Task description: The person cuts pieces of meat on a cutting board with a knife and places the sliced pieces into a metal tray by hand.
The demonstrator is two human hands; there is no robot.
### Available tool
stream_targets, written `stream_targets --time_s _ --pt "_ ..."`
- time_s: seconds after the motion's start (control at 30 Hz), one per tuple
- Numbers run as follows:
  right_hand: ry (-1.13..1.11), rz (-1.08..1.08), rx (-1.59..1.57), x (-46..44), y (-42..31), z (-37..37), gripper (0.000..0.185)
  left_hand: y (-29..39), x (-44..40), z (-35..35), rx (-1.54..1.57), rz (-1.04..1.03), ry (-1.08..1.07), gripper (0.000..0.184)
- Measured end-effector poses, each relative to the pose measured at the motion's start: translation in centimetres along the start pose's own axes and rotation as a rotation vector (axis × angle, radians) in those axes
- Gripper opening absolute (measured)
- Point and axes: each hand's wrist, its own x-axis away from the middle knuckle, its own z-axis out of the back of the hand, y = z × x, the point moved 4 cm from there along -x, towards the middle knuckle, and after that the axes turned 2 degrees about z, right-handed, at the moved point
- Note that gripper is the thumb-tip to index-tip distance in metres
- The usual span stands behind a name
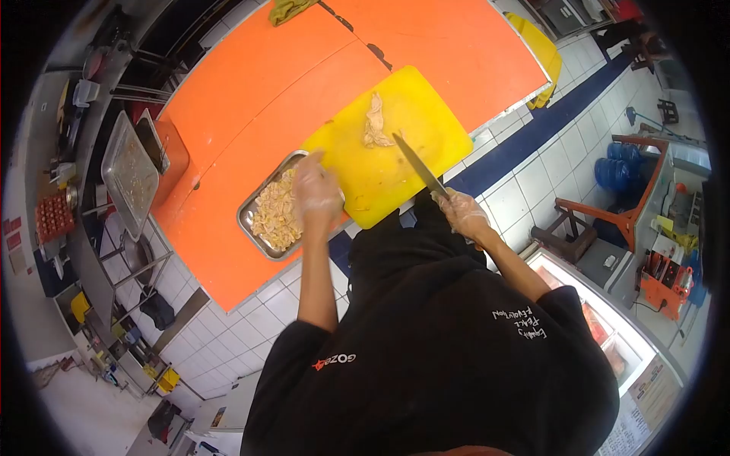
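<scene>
My right hand (462, 214), in a clear plastic glove, is wrapped round the handle of a knife (417, 163). The blade points up and left over the yellow cutting board (426, 114), its tip near a pale strip of meat (375, 121). My left hand (316, 187), also gloved and blurred by motion, is over the board's left edge and the right side of a metal tray (248, 222). Cut pale pieces of meat (275, 216) fill the tray. The left fingers are too smeared to tell whether they hold anything.
Board and tray rest on an orange table (228, 167). An orange container (171, 159) and a tilted metal lid (131, 175) are at its left edge. A cloth (289, 9) lies at the far edge. A lit glass-topped case (601, 311) stands at right.
</scene>
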Motion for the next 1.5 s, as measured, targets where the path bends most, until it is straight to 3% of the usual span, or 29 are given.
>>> stream_targets --time_s 0.07,0.17,0.23,0.27,0.33,0.37,0.43,0.57,0.63,0.67,0.73,0.77,0.83,0.97,1.07,1.1,1.17,1.27,1.33,1.37,1.43,1.47,1.5 --pt "0.11 0.057 0.0 0.1 1.3 -0.1 0.047 0.7 -2.8 -6.3 0.103 -0.116 -0.096 0.047" --pt "0.214 0.121 -0.01 0.7 2.6 0.2 0.047 3.7 -6.5 -12.6 -0.113 -0.23 -0.016 0.054" --pt "0.215 0.126 -0.022 1.3 2.6 0.4 0.047 4.2 -8.4 -15.0 -0.022 -0.016 -0.157 0.052" --pt "0.187 0.098 -0.034 1.9 2.2 0.6 0.047 4.7 -9.6 -15.3 -0.021 -0.022 -0.157 0.052" --pt "0.162 0.069 -0.056 2.1 2.6 0.5 0.048 4.8 -11.2 -16.4 0.153 0.088 -0.378 0.049" --pt "0.215 0.116 -0.061 1.8 3.3 0.1 0.044 4.9 -11.2 -16.5 0.143 0.082 -0.382 0.049" --pt "0.277 0.161 -0.081 1.2 4.6 -0.4 0.04 6.4 -11.4 -16.0 0.37 -0.223 -0.251 0.044" --pt "0.254 0.08 -0.161 1.7 4.5 0.6 0.041 9.7 -10.0 -14.8 0.519 -0.078 -0.456 0.045" --pt "0.221 0.005 -0.181 1.4 5.5 0.7 0.041 9.8 -10.5 -15.4 0.067 -0.481 -0.035 0.048" --pt "0.281 0.069 -0.149 0.5 6.6 0.5 0.041 11.2 -9.7 -14.1 0.063 -0.49 -0.04 0.048" --pt "0.345 0.131 -0.128 -0.3 7.7 0.4 0.041 13.3 -8.3 -12.4 0.469 -0.213 -0.334 0.046" --pt "0.334 0.126 -0.151 0.0 7.3 0.7 0.05 13.8 -8.5 -12.2 0.462 -0.221 -0.34 0.046" --pt "0.33 0.116 -0.187 0.6 6.3 1.5 0.059 14.4 -8.9 -12.5 0.46 -0.026 -0.494 0.046" --pt "0.323 0.086 -0.138 1.3 5.7 2.1 0.054 17.3 -7.2 -9.7 0.585 -0.026 -0.463 0.039" --pt "0.268 0.05 -0.154 1.4 5.4 2.6 0.049 17.7 -6.8 -8.7 0.496 -0.043 -0.563 0.045" --pt "0.213 0.033 -0.145 1.6 5.1 2.8 0.047 18.0 -6.6 -8.4 0.519 -0.144 -0.608 0.048" --pt "0.225 0.046 -0.211 2.1 5.0 2.5 0.046 17.5 -6.1 -9.0 0.536 -0.238 -0.662 0.052" --pt "0.338 0.182 -0.176 1.4 5.4 2.5 0.044 14.1 -6.0 -11.0 0.42 -0.435 -0.493 0.051" --pt "0.361 0.175 -0.114 0.8 6.2 2.0 0.042 9.0 -5.8 -13.9 -0.012 -0.265 -0.512 0.048" --pt "0.36 0.171 -0.118 0.8 6.2 1.8 0.042 5.6 -5.7 -15.4 -0.016 -0.265 -0.516 0.048" --pt "0.311 0.109 -0.115 0.9 5.8 1.7 0.04 0.3 -4.6 -18.5 -0.431 -0.574 -0.592 0.049" --pt "0.319 0.098 -0.114 1.5 4.6 2.6 0.04 0.9 -4.3 -18.6 -0.424 -0.583 -0.599 0.049" --pt "0.234 0.067 -0.009 2.7 2.6 3.3 0.041 0.8 -4.1 -17.8 -0.324 -0.293 -0.563 0.051"
